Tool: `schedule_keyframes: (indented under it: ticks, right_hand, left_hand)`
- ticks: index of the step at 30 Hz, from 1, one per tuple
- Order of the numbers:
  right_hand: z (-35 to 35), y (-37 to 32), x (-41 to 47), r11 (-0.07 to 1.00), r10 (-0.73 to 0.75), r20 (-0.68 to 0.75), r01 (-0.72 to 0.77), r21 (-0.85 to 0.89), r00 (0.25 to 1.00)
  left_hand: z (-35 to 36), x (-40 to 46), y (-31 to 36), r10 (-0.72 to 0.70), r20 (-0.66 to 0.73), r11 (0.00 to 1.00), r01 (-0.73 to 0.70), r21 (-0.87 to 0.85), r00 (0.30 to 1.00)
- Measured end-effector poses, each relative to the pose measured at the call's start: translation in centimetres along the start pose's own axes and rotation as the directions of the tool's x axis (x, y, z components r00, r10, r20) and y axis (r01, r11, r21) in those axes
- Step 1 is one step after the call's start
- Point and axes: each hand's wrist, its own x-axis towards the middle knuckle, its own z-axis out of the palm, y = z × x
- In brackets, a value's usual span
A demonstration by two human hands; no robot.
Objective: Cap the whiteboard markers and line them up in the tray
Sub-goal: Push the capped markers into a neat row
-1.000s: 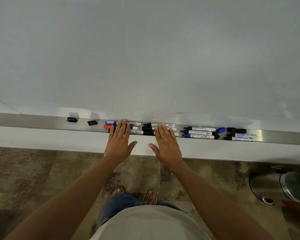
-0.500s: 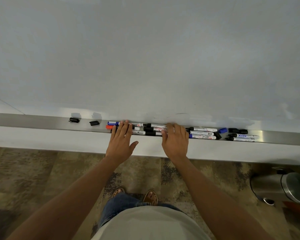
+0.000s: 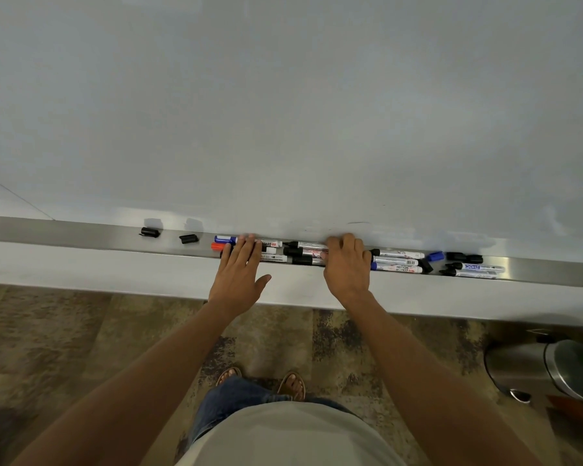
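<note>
The right hand (image 3: pixel 345 264), at centre frame, curls its fingers over the middle cluster of markers (image 3: pixel 305 253), apparently gathering them to square the row. The left hand (image 3: pixel 239 269) lies flat, fingers straight, pinning the left cluster (blue and red ends showing). All sit in the tray (image 3: pixel 81 234). Two loose black caps (image 3: pixel 149 232) lie left; uncapped markers (image 3: pixel 398 260) wait right.

The right hand (image 3: pixel 346 267) has slid rightward and curled, seemingly gripping the middle black-capped white markers (image 3: pixel 305 253).
</note>
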Motion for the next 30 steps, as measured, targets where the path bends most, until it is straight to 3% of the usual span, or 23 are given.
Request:
schedule_keyframes:
  ticks: [10,17,24,30]
  right_hand:
    - [0.6,0.1,-0.7,1.0,0.002,-0.066,0.0,0.028,0.998]
    - [0.6,0.3,-0.5,0.993,-0.031,-0.082,0.04,0.112,0.996]
    - [0.7,0.8,-0.3,0.974,-0.01,-0.064,0.024,0.227,0.998]
    - [0.7,1.3,0.1,0.931,0.031,-0.1,0.008,0.366,0.994]
  left_hand:
    - [-0.5,0.1,0.4,0.006,-0.028,1.0,-0.006,-0.015,1.0]
    - [-1.6,1.4,3.8,0.196,-0.193,0.98,-0.195,0.029,0.961]
    - [-2.0,3.4,6.5,0.223,-0.122,0.974,-0.217,0.067,0.967]
    - [-1.8,3.5,6.6,0.209,-0.141,0.978,-0.21,0.01,0.968]
